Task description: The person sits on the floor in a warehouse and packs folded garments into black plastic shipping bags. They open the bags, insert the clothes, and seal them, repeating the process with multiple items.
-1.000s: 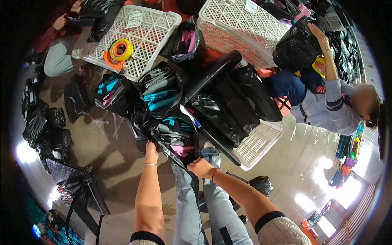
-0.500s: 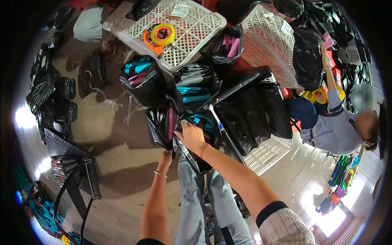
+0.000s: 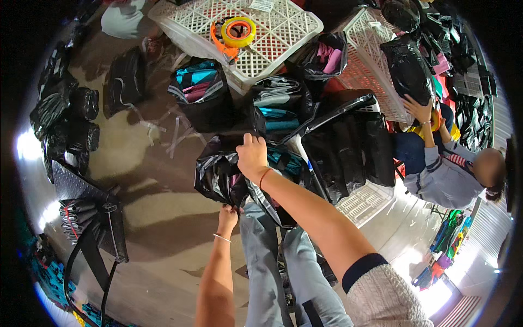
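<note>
A black plastic bag [image 3: 210, 177] stands in front of my knees, its mouth partly crumpled, with a sliver of something maroon showing inside. My left hand [image 3: 227, 216] pinches the bag's near edge from below. At its right rim, my right hand [image 3: 253, 156] is closed on the black plastic, fingers curled over the edge. Right beside it, partly behind my right wrist, is another black bag with teal packs [image 3: 289, 162] in it. Farther off stand open black bags holding teal and maroon packs [image 3: 196, 82], grey and teal packs [image 3: 277, 98], and pink pieces [image 3: 328, 57].
An upturned white plastic crate [image 3: 283, 27] bears an orange tape dispenser with yellow tape [image 3: 238, 32]. To the right are a row of black bags [image 3: 340, 152] and a second crate [image 3: 368, 60]. A co-worker [image 3: 449, 174] handles a black bag. A black chair [image 3: 90, 218] stands left.
My right hand has risen a little, and the bag's mouth has spread and crumpled, covering most of the maroon pack. The co-worker has drawn their arms in around a black bag.
</note>
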Motion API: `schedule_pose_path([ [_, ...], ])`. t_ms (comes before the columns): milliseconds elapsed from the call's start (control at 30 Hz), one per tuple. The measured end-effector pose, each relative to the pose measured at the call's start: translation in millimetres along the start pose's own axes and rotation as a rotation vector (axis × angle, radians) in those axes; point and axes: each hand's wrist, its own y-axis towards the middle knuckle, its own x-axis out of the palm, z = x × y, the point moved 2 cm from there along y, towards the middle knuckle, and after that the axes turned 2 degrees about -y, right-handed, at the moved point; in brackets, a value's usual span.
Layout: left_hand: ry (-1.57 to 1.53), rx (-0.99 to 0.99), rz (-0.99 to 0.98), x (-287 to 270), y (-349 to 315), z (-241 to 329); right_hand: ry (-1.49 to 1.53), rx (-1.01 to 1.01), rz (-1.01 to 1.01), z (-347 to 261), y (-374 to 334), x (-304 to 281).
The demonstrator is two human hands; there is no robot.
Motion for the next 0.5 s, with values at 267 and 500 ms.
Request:
schedule_pose_path([
  [267,0.094,-0.066,0.165,6.3,54.5,34.8,0.115,0.177,0.08,76.0,17.6,-48.9],
  [500,-0.081,-0.315,0.138,11.1,68.8,-40.8,0.716,0.076,0.285,103.9,-108.3,-80.0],
])
